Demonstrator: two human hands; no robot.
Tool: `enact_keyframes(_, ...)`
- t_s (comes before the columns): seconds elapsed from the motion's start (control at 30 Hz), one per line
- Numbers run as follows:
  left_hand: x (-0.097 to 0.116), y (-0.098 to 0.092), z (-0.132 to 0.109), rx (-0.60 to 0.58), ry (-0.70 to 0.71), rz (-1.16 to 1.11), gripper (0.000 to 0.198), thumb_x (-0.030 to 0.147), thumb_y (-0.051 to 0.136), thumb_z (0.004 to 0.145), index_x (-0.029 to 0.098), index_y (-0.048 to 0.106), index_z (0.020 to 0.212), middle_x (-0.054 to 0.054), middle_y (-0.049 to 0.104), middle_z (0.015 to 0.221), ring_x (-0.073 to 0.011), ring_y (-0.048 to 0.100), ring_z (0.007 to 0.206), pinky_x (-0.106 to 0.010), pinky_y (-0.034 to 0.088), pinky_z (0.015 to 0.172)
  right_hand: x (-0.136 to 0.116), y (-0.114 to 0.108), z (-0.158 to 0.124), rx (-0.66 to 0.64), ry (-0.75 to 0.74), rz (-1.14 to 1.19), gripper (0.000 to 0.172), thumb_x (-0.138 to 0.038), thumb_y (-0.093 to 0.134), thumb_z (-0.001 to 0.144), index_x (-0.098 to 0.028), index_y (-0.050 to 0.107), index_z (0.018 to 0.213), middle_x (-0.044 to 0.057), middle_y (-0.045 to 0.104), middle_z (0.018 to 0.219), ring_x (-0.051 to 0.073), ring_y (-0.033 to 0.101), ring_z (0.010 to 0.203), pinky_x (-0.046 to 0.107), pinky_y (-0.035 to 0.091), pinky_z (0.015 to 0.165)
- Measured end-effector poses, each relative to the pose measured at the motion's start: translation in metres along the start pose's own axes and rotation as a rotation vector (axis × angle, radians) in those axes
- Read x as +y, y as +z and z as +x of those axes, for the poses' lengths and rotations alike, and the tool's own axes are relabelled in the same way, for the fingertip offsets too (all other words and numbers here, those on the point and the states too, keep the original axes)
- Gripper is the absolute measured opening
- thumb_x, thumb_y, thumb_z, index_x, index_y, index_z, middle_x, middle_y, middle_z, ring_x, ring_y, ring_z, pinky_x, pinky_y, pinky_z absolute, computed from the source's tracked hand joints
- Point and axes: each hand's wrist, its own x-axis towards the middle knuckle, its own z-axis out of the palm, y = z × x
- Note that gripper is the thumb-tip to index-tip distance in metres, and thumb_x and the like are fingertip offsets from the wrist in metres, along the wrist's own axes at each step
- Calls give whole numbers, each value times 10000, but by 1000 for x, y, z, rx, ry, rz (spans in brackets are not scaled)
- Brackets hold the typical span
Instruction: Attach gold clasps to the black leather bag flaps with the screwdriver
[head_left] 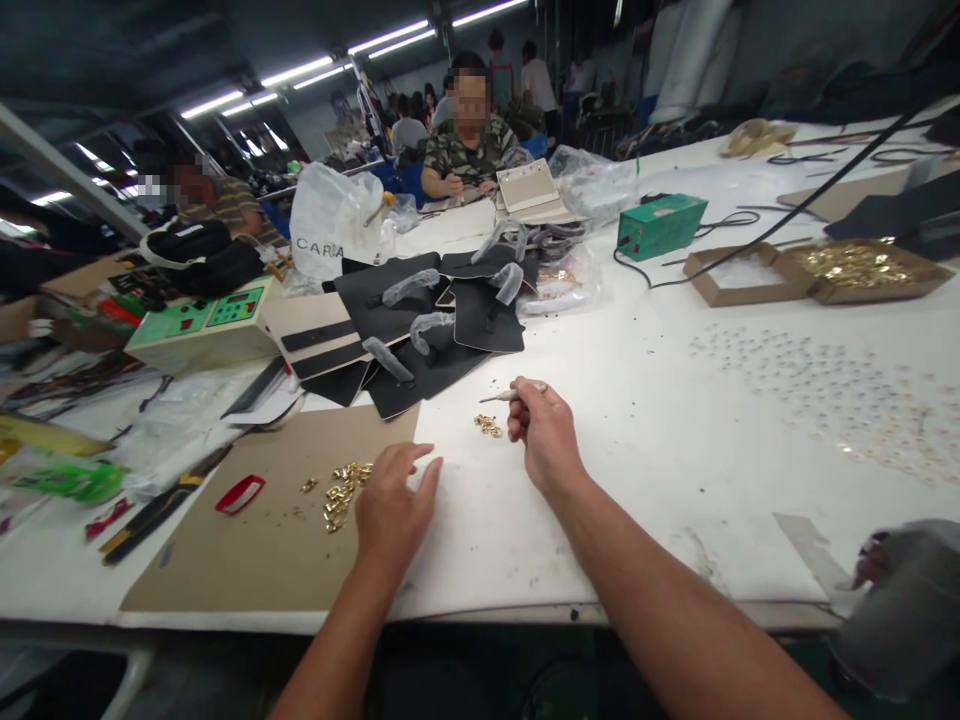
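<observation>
My right hand [546, 430] is closed around a thin pointed tool [504, 395] with a pale handle, much like a small screwdriver. Its tip points left over the white table, just above a small cluster of gold metal fittings [488, 426]. With thumb and fingers apart, my left hand [394, 505] hovers at the right edge of a brown board [247, 560]. Beside its fingers lies a larger pile of gold fittings [343, 495], partly hidden by the hand. A red tray-like piece [240, 494] rests farther left on that board.
Black panels [487, 318] with plastic-wrapped handles lie ahead. Cardboard trays [750, 290], one full of gold parts, and rows of small clear discs [810, 380] are at right. A green box [660, 225] trails a cable. A yellow-black cutter [150, 515] lies left. A person [469, 150] sits opposite.
</observation>
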Motion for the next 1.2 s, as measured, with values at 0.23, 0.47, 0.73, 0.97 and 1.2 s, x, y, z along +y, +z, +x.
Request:
enact_keyframes(0.23,52,60,35,-208,97,72,241,312,637,996,281,719,1221,-51,700,1119,-251,644,1072,-343,525,784,-4,-2,8,27,-5,30,296,-430,794,794,-177,647,840,-53,569,617,69,455,429,184,341,385)
enact_keyframes(0.47,47,56,43,-302,141,145,194,295,567,1039,296,733,1139,-40,678,1069,-238,631,1061,-327,494,729,-2,1,9,9,-11,6,294,-433,791,797,-177,651,834,-48,569,611,76,460,431,186,336,383)
enact_keyframes(0.73,34,39,21,-144,-154,-426,199,338,628,980,225,777,1047,-53,729,1022,-184,643,848,-314,507,787,1,-1,4,-27,13,-46,316,-443,803,797,-169,666,873,-48,577,628,76,459,451,184,340,403)
enact_keyframes(0.97,25,8,-25,-7,-902,-1244,474,510,886,741,160,763,1036,-30,698,886,-53,460,567,-158,275,431,16,6,-28,-314,28,-334,277,-458,732,913,-186,682,906,-35,601,661,103,511,498,209,409,453)
enact_keyframes(1.2,20,7,-30,89,-880,-1521,410,377,951,690,146,742,956,-29,702,905,-66,545,618,-158,378,437,20,9,-48,-473,-132,-586,216,-422,663,988,-209,688,959,-41,607,636,125,542,535,254,446,555)
